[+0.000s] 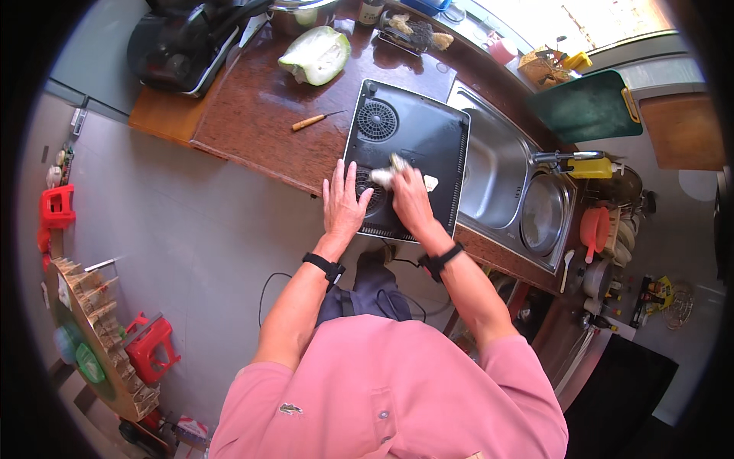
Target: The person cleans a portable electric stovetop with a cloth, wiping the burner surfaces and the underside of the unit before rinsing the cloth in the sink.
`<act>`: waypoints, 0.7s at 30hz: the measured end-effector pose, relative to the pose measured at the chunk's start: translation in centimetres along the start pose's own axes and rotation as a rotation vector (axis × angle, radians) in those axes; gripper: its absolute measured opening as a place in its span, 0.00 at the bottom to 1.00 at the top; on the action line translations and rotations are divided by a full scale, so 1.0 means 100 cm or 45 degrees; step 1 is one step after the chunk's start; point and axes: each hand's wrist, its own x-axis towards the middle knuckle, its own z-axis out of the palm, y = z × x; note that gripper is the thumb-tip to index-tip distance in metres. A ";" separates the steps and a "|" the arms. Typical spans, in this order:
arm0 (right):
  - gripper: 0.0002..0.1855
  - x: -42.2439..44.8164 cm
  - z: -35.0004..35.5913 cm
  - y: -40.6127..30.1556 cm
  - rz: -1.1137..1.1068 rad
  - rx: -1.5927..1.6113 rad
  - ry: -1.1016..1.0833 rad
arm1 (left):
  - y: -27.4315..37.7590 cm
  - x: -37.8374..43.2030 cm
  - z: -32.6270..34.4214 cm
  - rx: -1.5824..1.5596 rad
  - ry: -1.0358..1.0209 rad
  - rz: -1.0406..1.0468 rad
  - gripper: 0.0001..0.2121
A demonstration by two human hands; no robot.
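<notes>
A black induction cooker (424,123) lies with its underside up, showing round fan grilles and rows of vent slots. It rests on the reddish-brown countertop (258,115) and reaches the edge of the sink. My left hand (344,203) is laid flat on its near left edge, fingers apart, beside the nearer grille. A pale crumpled cloth (381,177) is in my right hand (413,201), against the underside next to that grille. The cloth is blurred, and part of it is hidden by my fingers. A white label (430,183) is stuck just right of my right hand.
A wooden-handled pointed tool (309,122) lies left of the cooker. Behind it sits a cut pale-green gourd (318,55). On the right are a steel sink (499,166), a faucet (567,155) and a red-orange saucepan (594,226). A dark cord (261,292) hangs below the counter.
</notes>
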 end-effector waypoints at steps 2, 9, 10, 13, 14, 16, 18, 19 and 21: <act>0.14 0.043 0.006 0.008 0.134 -0.062 -0.009 | -0.001 0.000 0.001 -0.017 0.024 0.008 0.34; 0.12 0.018 -0.001 0.018 0.022 -0.040 -0.062 | -0.004 -0.002 -0.001 -0.058 0.000 -0.026 0.34; 0.14 0.026 -0.003 0.024 0.023 -0.066 -0.039 | -0.004 -0.002 -0.001 -0.059 -0.001 -0.022 0.34; 0.14 0.075 -0.011 0.057 0.233 -0.210 0.072 | 0.001 0.000 -0.003 -0.050 -0.013 -0.021 0.35; 0.12 0.091 -0.009 0.070 0.294 -0.238 0.055 | 0.002 0.000 -0.003 -0.063 -0.033 -0.018 0.35; 0.09 0.103 -0.004 0.072 0.329 -0.215 0.067 | 0.002 0.001 -0.005 -0.062 -0.051 -0.031 0.35; 0.15 0.067 0.000 0.051 0.047 -0.124 -0.009 | -0.001 -0.004 -0.007 -0.055 -0.047 -0.045 0.35; 0.17 0.055 -0.001 0.043 -0.103 -0.029 -0.065 | -0.003 -0.004 -0.008 -0.055 -0.047 -0.053 0.35; 0.18 0.065 -0.002 0.058 -0.135 0.013 -0.099 | -0.001 -0.005 -0.010 -0.042 -0.050 -0.066 0.35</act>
